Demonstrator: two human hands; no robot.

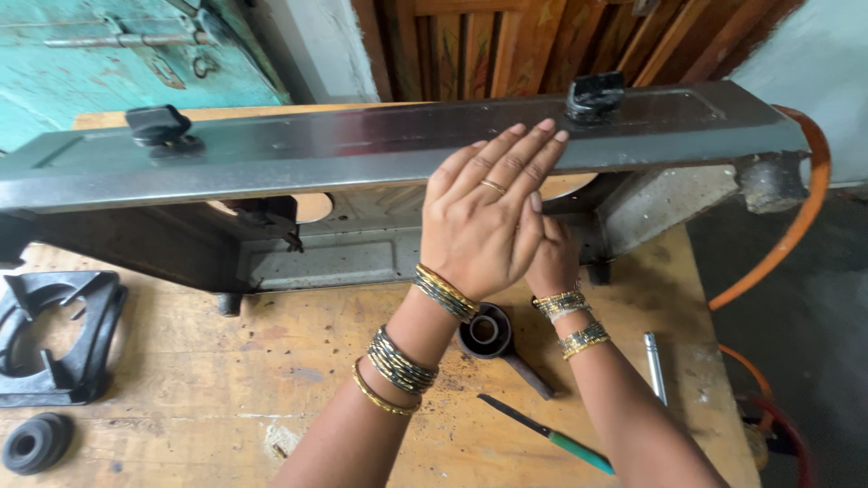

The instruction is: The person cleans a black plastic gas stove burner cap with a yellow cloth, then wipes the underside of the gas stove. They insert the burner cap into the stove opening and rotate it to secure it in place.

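Gas stove body (271, 158), a long grey metal shell tipped up on its edge, spans the wooden workbench (226, 380) from left to right at the far side, its underside cavity facing the camera. 2 black knobs (158, 124) stand on its upper face, 1 toward the left and 1 toward the right. The left hand (484, 221) lies flat on the near edge of that face, right of centre, fingers straight and pressed together, gripping nothing. The right hand (553, 262) sits just below and behind it, reaching into the cavity; its fingers are hidden by the left hand, so whether they grasp anything cannot be told. Both wrists carry stacked gold and dark bangles (398, 361).

On the bench near the forearms lie a round burner cup with a short stem (488, 333), a green-handled screwdriver (551, 436) and, further right, a slim metal rod (655, 364). At the left edge rest a black pan support (59, 339) and, nearer, a small black rubber ring (36, 443). An orange hose (796, 226) curves down past the right end of the stove.
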